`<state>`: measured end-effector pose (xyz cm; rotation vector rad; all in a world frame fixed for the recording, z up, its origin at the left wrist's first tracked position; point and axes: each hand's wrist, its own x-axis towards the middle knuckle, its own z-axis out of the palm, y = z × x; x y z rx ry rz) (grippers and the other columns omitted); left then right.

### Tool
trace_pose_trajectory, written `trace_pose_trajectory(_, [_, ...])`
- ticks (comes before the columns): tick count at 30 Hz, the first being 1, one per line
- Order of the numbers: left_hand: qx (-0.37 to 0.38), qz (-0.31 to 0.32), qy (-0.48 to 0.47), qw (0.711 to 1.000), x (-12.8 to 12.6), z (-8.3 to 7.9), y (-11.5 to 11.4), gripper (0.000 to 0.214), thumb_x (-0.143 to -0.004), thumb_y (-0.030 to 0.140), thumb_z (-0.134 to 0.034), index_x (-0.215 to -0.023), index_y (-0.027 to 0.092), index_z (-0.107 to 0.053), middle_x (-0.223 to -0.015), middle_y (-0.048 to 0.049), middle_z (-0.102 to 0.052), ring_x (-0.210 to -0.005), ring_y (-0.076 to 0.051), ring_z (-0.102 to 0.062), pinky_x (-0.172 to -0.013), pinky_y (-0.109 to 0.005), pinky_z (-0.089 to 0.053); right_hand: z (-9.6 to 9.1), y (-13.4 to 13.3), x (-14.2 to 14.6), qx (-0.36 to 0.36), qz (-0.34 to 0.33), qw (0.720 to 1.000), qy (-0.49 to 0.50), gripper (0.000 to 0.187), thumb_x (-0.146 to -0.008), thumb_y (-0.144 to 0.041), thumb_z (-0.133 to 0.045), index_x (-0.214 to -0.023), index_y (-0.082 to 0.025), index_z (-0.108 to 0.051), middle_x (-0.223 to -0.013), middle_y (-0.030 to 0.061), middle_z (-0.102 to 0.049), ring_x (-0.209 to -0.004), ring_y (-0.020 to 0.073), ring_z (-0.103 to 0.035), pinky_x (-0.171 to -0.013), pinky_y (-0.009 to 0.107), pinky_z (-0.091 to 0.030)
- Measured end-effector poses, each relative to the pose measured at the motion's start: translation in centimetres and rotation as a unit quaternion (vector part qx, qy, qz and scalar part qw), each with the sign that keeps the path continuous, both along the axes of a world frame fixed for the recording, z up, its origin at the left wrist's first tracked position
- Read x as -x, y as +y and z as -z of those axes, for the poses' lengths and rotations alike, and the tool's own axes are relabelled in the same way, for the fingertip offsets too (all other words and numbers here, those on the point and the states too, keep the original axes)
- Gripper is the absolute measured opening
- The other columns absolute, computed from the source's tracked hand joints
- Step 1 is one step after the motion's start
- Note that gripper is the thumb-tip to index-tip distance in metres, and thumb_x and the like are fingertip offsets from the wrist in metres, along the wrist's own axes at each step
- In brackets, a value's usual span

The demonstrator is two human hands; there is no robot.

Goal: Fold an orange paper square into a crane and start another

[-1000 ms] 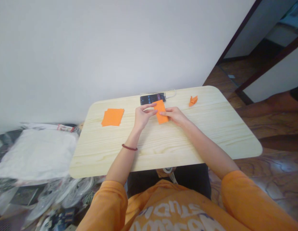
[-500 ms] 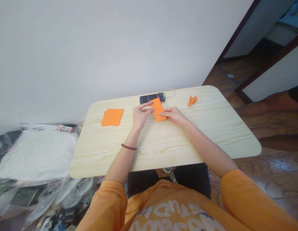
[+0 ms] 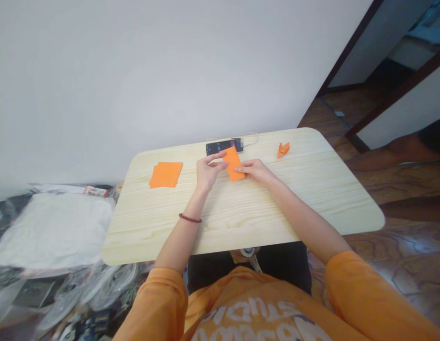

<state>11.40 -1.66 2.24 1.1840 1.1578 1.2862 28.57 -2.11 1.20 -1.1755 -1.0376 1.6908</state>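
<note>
A folded orange paper rectangle [image 3: 234,163] stands tilted on the pale wooden table [image 3: 241,222], held between my left hand [image 3: 208,171] and my right hand [image 3: 253,171]. Fingertips of both hands press its long edges. Its top end lies against the right end of a black smartphone [image 3: 216,148], which has a white cable [image 3: 251,139] attached. To the left of my hands lies a flat stack of orange paper squares [image 3: 165,174]. A small folded orange paper shape [image 3: 283,150] sits to the right, near the table's far edge.
Behind the table rises a white wall [image 3: 170,80]. On the floor to the left are a white plastic-wrapped bundle [image 3: 53,232] and clear plastic packaging [image 3: 88,293]. A wooden floor [image 3: 400,184] stretches to the right, with a dark door frame [image 3: 351,47] beyond it.
The orange rectangle has shifted slightly left, toward the phone, with both hands still on it. The stack and the small folded shape have not moved.
</note>
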Motion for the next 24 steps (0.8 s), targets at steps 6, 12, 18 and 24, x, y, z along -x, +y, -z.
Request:
trace_pose_trajectory(6, [0.016, 0.016, 0.008, 1.0, -0.16, 0.08, -0.13, 0.038, -0.057, 0.023, -0.08, -0.094, 0.015, -0.073, -0.075, -0.0077, -0.074, -0.072, -0.021, -0.07, -0.077, -0.037, -0.056, -0.11, 0.24, 0.14, -0.023, 0.084, 0.996, 0.025, 0.031, -0.044, -0.035, -0.086, -0.064, -0.015, -0.071, -0.071, 0.0039, -0.071, -0.07, 0.0152, -0.063, -0.072, 0.028, -0.049])
trace_pose_trajectory(12, [0.021, 0.005, 0.002, 1.0, -0.31, -0.18, -0.19, 0.039, -0.055, 0.021, -0.08, -0.093, 0.016, -0.074, -0.073, -0.0067, -0.073, -0.071, -0.021, -0.069, -0.076, -0.038, -0.056, 0.05, 0.6, -0.12, -0.045, 0.073, 0.996, 0.036, 0.026, -0.049, -0.036, -0.082, -0.062, -0.016, -0.071, -0.069, 0.0027, -0.069, -0.07, 0.0153, -0.062, -0.074, 0.03, -0.047])
trace_pose_trajectory(18, [0.007, 0.015, 0.012, 1.0, -0.39, -0.25, -0.33, 0.037, -0.055, 0.021, -0.08, -0.091, 0.016, -0.074, -0.081, -0.0077, -0.074, -0.07, -0.02, -0.069, -0.075, -0.036, -0.057, -0.22, 0.63, -0.19, -0.057, 0.082, 0.995, 0.031, 0.026, -0.047, -0.034, -0.082, -0.061, -0.017, -0.069, -0.065, 0.0006, -0.066, -0.066, 0.0125, -0.058, -0.069, 0.027, -0.045])
trace_pose_trajectory(24, [-0.024, 0.053, 0.041, 0.997, -0.88, -0.46, -0.76, 0.03, -0.057, 0.021, -0.078, -0.086, 0.016, -0.074, -0.096, -0.0094, -0.074, -0.069, -0.018, -0.069, -0.07, -0.033, -0.057, -0.51, 0.85, -0.51, -0.103, 0.116, 0.987, 0.044, 0.029, -0.05, -0.038, -0.081, -0.066, -0.018, -0.067, -0.068, -0.0007, -0.065, -0.067, 0.0113, -0.056, -0.068, 0.026, -0.044])
